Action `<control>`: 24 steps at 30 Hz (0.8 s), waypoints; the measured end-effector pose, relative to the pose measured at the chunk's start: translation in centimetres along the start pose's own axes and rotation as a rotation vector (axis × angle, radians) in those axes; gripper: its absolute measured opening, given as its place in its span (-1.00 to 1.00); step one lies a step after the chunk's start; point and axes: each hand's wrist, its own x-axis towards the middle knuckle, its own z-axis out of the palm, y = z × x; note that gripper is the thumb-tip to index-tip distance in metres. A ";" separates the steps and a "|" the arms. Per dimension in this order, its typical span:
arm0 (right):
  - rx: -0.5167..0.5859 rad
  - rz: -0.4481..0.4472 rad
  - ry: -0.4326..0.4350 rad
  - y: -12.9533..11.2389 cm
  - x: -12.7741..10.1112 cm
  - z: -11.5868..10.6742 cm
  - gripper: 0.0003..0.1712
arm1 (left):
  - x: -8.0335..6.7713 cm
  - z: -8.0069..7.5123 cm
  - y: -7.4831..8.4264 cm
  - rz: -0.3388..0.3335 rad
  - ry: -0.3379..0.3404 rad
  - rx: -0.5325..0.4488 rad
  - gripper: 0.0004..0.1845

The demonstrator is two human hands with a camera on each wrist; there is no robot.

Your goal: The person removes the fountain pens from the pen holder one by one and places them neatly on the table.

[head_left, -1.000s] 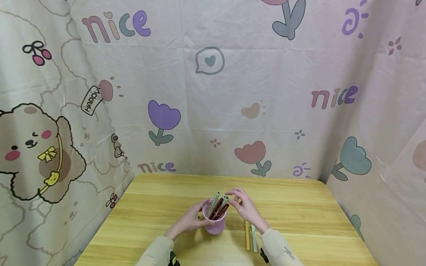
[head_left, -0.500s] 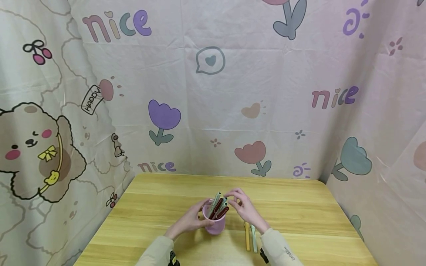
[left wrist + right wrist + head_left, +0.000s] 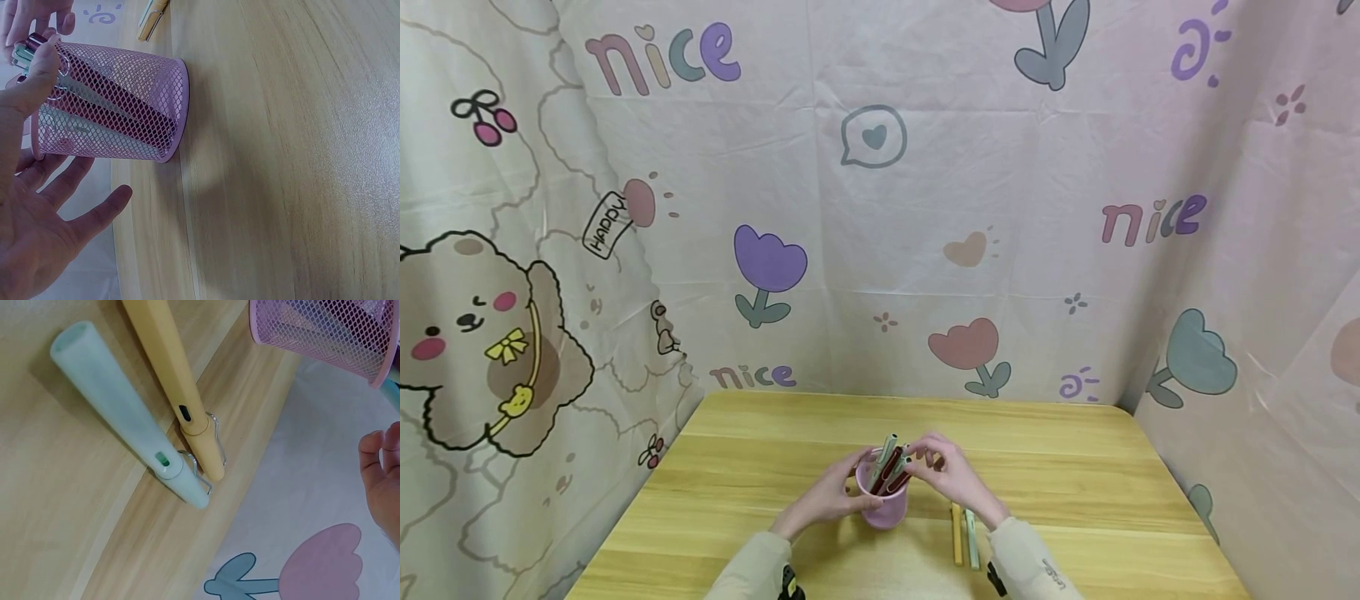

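Note:
A pink mesh pen holder [image 3: 883, 510] stands on the table with several dark red and pale green pens leaning inside. My left hand [image 3: 829, 497] grips it near the rim, thumb on the near side and fingers on the far side. In the left wrist view, the holder's mesh [image 3: 112, 103] shows the pens through it. At the pen tops, my right hand [image 3: 953, 473] pinches the end of a pale green pen [image 3: 907, 461] between thumb and forefinger. Only part of the right hand [image 3: 384, 481] appears in the right wrist view, its fingers curled.
A yellow pen [image 3: 957, 533] and a pale green pen [image 3: 973, 540] lie side by side on the wooden table [image 3: 760, 450], right of the holder. A printed cloth [image 3: 880, 225] hangs behind the table and along its sides.
My right hand's thumb and forefinger have come in to the pen tops and closed on one. The pens in the holder shifted slightly. My left hand stays at the holder.

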 end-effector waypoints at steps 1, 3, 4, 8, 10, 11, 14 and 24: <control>-0.011 -0.006 -0.002 0.0 0.0 0.1 -0.73 | 0.0 0.0 0.0 -0.002 -0.001 0.004 -0.05; -0.042 -0.025 -0.004 0.1 0.1 0.2 -0.74 | 0.0 0.0 0.1 0.000 -0.002 0.014 -0.05; -0.055 -0.032 -0.004 0.1 0.1 0.3 -0.75 | 0.0 0.0 0.1 0.000 -0.002 0.016 -0.06; -0.080 -0.038 0.007 0.0 0.3 0.5 -0.80 | 0.0 0.0 0.1 0.009 -0.003 0.024 -0.07; -0.079 -0.039 0.024 -0.2 0.3 0.5 -0.81 | 0.0 0.0 0.1 0.008 0.001 0.019 -0.07; -0.077 -0.042 0.038 -0.3 0.4 0.5 -0.82 | 0.0 0.0 0.0 0.008 0.001 0.022 -0.07; -0.072 -0.047 0.086 -0.6 0.3 0.5 -0.83 | 0.0 0.1 -0.1 0.001 0.004 0.023 -0.05; 0.050 0.026 0.267 -1.5 0.0 0.0 -0.87 | 0.1 0.1 -0.2 -0.032 0.000 0.021 -0.01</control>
